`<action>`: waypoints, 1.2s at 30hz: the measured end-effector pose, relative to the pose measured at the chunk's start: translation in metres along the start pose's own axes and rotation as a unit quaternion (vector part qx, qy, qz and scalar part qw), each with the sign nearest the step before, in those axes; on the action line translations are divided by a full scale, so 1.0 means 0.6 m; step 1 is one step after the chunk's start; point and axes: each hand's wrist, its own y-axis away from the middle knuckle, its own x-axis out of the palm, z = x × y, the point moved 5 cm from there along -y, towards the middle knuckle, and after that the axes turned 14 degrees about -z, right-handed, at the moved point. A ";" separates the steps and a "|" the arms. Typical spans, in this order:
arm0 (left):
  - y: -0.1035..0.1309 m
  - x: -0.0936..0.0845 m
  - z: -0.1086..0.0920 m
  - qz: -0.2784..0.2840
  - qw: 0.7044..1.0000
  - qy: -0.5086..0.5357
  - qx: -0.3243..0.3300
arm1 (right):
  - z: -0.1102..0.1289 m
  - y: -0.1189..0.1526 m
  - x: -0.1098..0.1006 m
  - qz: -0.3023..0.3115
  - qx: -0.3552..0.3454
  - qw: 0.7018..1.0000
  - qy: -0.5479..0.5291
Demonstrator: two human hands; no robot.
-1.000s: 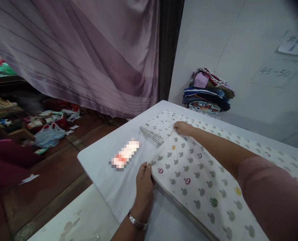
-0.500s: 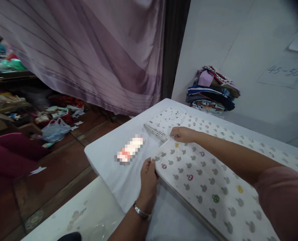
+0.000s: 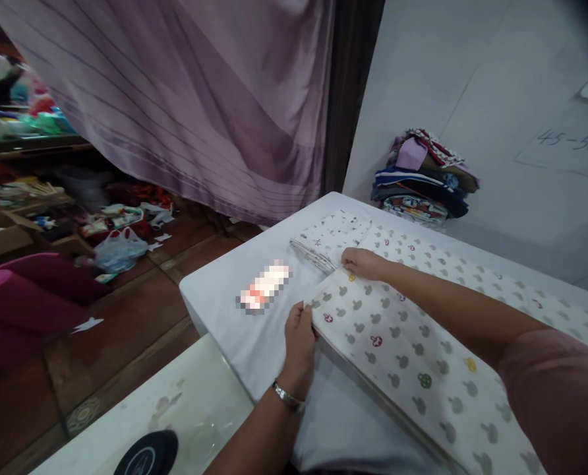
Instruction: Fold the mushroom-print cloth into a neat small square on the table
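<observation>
A long folded white cloth (image 3: pixel 397 356), printed with grey, red, yellow and green mushrooms, slants across the white-covered table (image 3: pixel 239 349). My left hand (image 3: pixel 301 340), a metal band at its wrist, grips the near corner of its far end, thumb on top. At the far corner of the same end, my right hand (image 3: pixel 368 264) pinches the edge with curled fingers. Just beyond that hand lies a folded cloth with small dark prints (image 3: pixel 336 227). More mushroom-print cloth (image 3: pixel 442 264) stretches along the table's wall side, partly behind my right arm.
A blurred-out oblong item (image 3: pixel 264 287) lies left of the cloth. Folded clothes (image 3: pixel 425 175) are stacked by the wall. A mauve curtain (image 3: pixel 225 112) hangs behind. At lower left are a white surface (image 3: pixel 195 389) with a dark round object (image 3: pixel 148 454), and a pink roll (image 3: pixel 17 310).
The view has shifted slightly, so the dark round object shows more fully at the bottom. Both hands keep their hold on the mushroom-print cloth, with little movement.
</observation>
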 end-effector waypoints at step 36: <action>-0.008 -0.002 -0.003 0.001 1.000 -0.003 0.013 | 0.106 0.026 0.040 -0.008 -0.017 0.999 -0.036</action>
